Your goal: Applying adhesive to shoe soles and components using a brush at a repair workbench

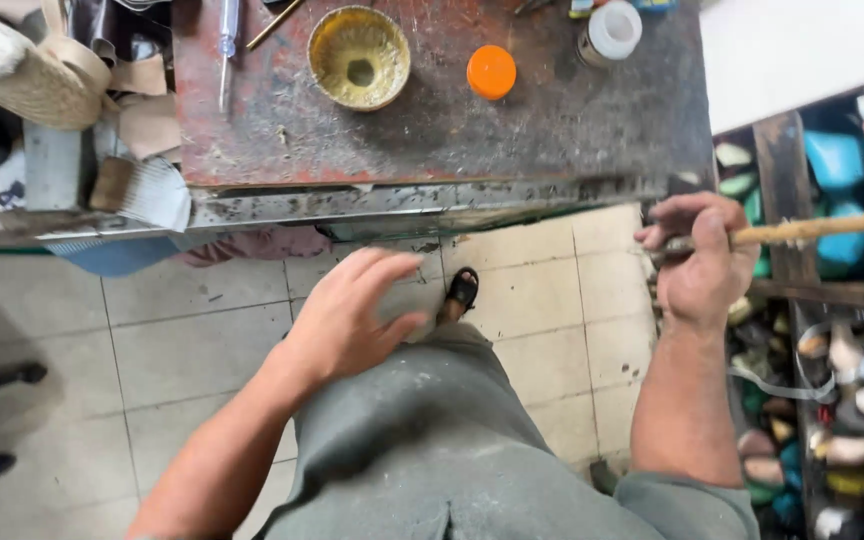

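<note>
- Right hand point(702, 262): closed in a fist-like grip around a stick point(814, 229), a pale wooden handle that runs out toward 3 o'clock; the working end, at 9 o'clock of the fist, is dark and partly hidden by the fingers, so its type cannot be told
- Left hand point(352, 315): open, fingers spread and slightly curled, holding nothing; it hovers above the thigh, over the floor point(182, 330), well apart from the stick
- Bench point(432, 130): worn, rust-red top at 12 o'clock of both hands; its metal front edge lies just beyond the left fingertips
- On the bench: a yellow bowl point(359, 57) with crusted residue, an orange lid point(491, 72) at 3 o'clock of the bowl, a white-capped jar point(609, 33) further toward 3 o'clock, and a screwdriver point(227, 50) at 9 o'clock of the bowl
- Shelves point(832, 300): at 3 o'clock of the right hand, packed with shoe parts in blue, green and white
- Sandal point(462, 290): on the tile floor between the hands
- Risk, judged: the long handle projects into the shelves; a swing of the right wrist could strike the stacked items and dislodge them
- Risk, judged: the dark tip hangs over the floor near the bench edge; any wet residue on it could drip onto the tiles or the sandal
- Risk, judged: the bowl and jar stand uncovered; a careless reach could tip them
</note>
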